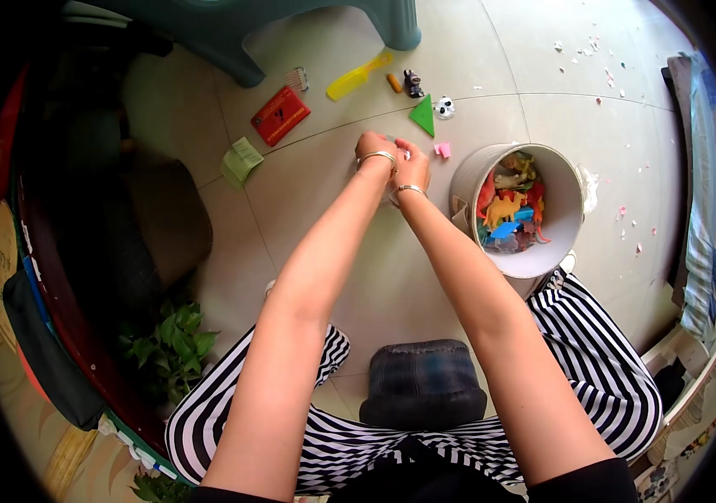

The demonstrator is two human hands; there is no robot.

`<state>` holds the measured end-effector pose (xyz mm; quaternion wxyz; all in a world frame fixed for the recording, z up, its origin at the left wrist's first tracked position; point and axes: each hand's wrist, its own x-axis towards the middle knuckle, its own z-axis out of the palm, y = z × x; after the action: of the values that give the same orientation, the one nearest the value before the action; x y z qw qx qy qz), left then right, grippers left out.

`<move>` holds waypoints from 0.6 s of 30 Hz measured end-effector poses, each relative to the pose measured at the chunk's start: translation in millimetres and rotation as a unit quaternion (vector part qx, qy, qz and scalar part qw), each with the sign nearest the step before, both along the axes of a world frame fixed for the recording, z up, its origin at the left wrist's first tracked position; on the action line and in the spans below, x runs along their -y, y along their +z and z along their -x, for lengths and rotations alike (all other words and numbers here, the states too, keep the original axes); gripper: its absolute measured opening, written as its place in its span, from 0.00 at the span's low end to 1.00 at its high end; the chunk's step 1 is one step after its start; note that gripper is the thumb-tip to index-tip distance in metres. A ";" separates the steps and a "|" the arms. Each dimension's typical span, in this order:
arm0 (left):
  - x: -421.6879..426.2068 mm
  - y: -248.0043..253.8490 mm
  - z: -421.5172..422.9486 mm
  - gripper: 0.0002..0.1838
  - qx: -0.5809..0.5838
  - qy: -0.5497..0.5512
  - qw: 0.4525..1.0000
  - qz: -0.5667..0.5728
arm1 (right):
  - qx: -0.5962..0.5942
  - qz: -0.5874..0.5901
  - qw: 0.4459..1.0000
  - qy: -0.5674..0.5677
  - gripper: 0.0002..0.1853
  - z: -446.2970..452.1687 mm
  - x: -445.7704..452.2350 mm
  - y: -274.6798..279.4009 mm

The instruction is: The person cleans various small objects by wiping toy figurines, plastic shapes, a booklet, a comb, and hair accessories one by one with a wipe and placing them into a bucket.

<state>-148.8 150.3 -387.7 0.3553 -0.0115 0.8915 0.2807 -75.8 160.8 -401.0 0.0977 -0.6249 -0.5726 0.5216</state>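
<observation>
yellow comb point(358, 78), red packet point(281, 116), green triangle point(424, 116), black-and-white striped trousers point(597, 360)

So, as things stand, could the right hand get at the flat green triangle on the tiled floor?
Probably yes: the flat green triangle lies just beyond the right hand, with nothing visible covering it, though that hand is close against the left hand.

Bare floor point(299, 193) leaves a hand a low way through left of the left forearm point(333, 226). To the right, a pink piece point(443, 151) and the upright bin point(563, 205) stand in the way; the bin's mouth allows entry from above. Farther, a green triangle point(423, 116) and yellow comb point(360, 77) obstruct the floor, with stool legs point(398, 29) beyond.
</observation>
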 end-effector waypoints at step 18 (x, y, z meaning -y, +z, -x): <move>22.8 -18.7 -4.4 0.07 -0.023 -0.087 0.990 -0.113 | 0.041 -0.083 0.995 0.037 0.10 -8.2 10.8 13.3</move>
<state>-144.4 127.5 -406.5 0.3571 0.1128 0.8595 0.3478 -67.6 150.0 -387.7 0.1058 -0.6137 -0.6403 0.4497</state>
